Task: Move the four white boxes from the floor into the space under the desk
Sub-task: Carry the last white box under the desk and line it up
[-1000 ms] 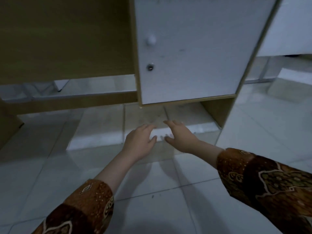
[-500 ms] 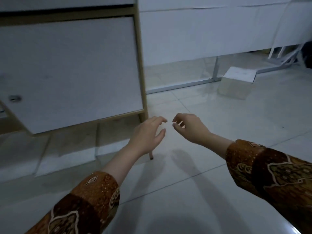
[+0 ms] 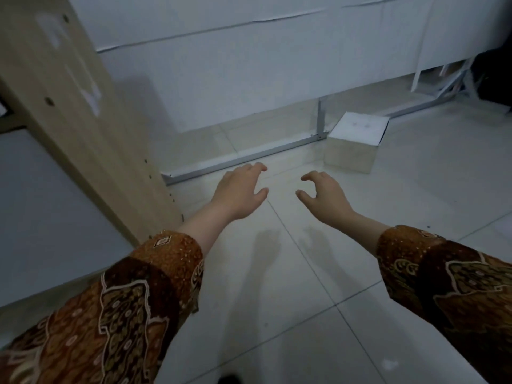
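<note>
One white box (image 3: 356,139) stands on the tiled floor at the upper right, beside a metal frame leg. My left hand (image 3: 240,192) and my right hand (image 3: 324,198) are stretched out over the floor, short of the box. Both are empty with fingers apart and slightly curled. The desk's wooden side panel (image 3: 74,112) rises at the left, and its white door front (image 3: 41,212) fills the lower left. The space under the desk and the other boxes are out of sight.
A metal floor rail (image 3: 243,159) runs along the base of a white panel wall (image 3: 235,67) behind the hands. Papers and a dark object (image 3: 493,79) sit in the far right corner. Glossy white tiles (image 3: 304,300) cover the floor.
The view has swung right, away from the desk opening toward the lone box. Both hands left the boxes under the desk, came along empty, and now reach out closer to that box.
</note>
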`<state>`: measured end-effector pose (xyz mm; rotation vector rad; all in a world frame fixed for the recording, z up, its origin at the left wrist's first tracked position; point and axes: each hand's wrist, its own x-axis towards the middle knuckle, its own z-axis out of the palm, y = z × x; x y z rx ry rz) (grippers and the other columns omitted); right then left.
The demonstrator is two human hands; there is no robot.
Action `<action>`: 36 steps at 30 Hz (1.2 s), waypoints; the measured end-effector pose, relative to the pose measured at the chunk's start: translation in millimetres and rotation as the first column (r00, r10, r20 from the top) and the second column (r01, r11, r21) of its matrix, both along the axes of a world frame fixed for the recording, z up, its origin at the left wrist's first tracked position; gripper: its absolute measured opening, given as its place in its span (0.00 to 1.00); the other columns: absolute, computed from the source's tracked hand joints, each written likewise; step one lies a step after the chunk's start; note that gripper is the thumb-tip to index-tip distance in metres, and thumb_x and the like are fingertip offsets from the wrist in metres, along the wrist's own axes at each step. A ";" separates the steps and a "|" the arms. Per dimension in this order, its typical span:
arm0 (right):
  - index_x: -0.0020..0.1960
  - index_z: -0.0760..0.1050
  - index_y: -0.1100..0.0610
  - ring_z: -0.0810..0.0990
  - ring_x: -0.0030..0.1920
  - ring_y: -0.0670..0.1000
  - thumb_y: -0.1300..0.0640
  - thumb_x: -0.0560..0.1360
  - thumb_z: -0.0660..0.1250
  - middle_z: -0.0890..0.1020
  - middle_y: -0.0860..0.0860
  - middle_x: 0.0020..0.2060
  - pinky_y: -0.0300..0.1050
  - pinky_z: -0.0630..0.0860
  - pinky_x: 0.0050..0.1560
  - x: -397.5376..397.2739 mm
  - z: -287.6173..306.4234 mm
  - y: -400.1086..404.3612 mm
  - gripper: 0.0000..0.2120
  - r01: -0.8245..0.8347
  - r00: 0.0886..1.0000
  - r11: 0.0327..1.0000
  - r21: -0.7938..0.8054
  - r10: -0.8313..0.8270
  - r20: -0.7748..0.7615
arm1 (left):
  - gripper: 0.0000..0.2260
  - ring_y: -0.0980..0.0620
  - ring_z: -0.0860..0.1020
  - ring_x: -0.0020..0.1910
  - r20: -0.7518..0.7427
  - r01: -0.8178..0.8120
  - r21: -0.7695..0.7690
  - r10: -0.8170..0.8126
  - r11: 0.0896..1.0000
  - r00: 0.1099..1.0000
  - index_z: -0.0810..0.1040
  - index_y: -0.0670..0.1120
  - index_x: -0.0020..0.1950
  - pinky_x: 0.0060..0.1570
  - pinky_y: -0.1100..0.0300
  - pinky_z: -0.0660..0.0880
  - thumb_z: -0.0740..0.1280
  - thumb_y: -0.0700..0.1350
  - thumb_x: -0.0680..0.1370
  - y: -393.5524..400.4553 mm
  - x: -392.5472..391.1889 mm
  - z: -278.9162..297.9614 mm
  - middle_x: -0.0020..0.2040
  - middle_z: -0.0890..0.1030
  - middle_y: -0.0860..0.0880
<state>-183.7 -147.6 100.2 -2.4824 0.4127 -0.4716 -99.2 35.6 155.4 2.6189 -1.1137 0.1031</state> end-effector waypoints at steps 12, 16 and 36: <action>0.64 0.71 0.57 0.72 0.63 0.57 0.50 0.76 0.64 0.75 0.56 0.61 0.51 0.68 0.62 32.3 37.6 -87.0 0.19 0.168 0.986 0.986 -0.003 -0.168 0.012 | 0.22 0.45 0.74 0.65 -0.025 0.088 -0.139 -0.092 0.986 0.995 0.69 0.46 0.70 0.63 0.52 0.67 0.64 0.51 0.78 -104.6 57.0 7.4 0.66 0.76 0.45; 0.64 0.71 0.57 0.71 0.63 0.56 0.51 0.76 0.64 0.75 0.55 0.62 0.49 0.67 0.62 51.0 29.8 -127.7 0.19 0.241 0.971 0.970 0.026 -0.241 -0.009 | 0.21 0.45 0.75 0.64 -0.084 0.115 -0.150 -0.129 0.982 0.988 0.69 0.47 0.69 0.64 0.50 0.69 0.64 0.52 0.78 -149.0 90.6 -9.1 0.65 0.77 0.45; 0.73 0.58 0.61 0.67 0.69 0.62 0.44 0.77 0.62 0.68 0.63 0.70 0.51 0.66 0.64 226.5 -136.8 -426.6 0.32 0.642 0.751 0.589 0.491 -0.612 -0.248 | 0.22 0.47 0.75 0.59 -0.539 -0.125 -0.287 -0.053 0.950 0.841 0.69 0.47 0.69 0.53 0.57 0.71 0.66 0.51 0.77 -428.7 291.9 -179.9 0.63 0.76 0.44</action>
